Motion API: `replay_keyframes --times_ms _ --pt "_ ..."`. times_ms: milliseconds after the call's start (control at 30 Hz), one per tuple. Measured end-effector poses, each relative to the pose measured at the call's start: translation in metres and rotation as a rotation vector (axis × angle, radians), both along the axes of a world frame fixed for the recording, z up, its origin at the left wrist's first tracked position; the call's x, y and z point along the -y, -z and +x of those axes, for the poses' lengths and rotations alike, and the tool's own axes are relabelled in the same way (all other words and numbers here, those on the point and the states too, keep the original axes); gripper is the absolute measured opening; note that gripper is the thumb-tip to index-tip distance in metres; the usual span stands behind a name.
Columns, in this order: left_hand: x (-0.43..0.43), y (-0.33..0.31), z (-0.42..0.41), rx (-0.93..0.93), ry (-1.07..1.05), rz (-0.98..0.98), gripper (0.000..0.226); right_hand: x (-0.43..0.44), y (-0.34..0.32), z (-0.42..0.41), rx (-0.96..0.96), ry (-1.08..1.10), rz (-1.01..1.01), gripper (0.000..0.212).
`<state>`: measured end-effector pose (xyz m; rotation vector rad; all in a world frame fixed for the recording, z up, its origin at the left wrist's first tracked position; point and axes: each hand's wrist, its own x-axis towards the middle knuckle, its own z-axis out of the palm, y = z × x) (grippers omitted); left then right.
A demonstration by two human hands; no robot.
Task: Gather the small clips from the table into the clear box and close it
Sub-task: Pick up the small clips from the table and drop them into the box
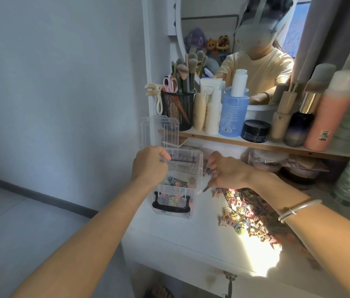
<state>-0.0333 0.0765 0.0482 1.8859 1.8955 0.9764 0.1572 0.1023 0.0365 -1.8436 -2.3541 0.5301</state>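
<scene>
Centre of frame: clear box (177, 211) on the white table (169, 244), lid (160, 131) swung up and standing open behind it, black handle (170, 205) across the near wall. Inside, a shallow scatter of small clips (178, 182), blurred through the plastic. Left hand (148, 166) at the box's left rim, fingers (165, 155) curled over the edge and clamped on it. Right hand (227, 172) just beside the box's right wall, fingers curled downward. Small coloured bits at their tips, too blurred to tell whether pinched or merely lying beneath. Lower right: loose pile (247, 214) of clips on the table, partly hidden under the right forearm, partly washed out by a sun patch. Upper right: shelf (212, 139) of bottles (233, 110), the rightmost smeared and cut off by the frame edge.
</scene>
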Motion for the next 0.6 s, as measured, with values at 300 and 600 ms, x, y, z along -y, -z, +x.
replay_keyframes --times_ms 300,600 --pt "-0.004 0.001 0.0 0.014 -0.003 -0.009 0.035 0.003 0.016 -0.012 0.229 -0.176 -0.004 0.029" --pt "-0.003 0.001 0.001 0.027 0.003 -0.01 0.036 0.007 0.008 -0.006 0.067 -0.117 0.114 0.016"
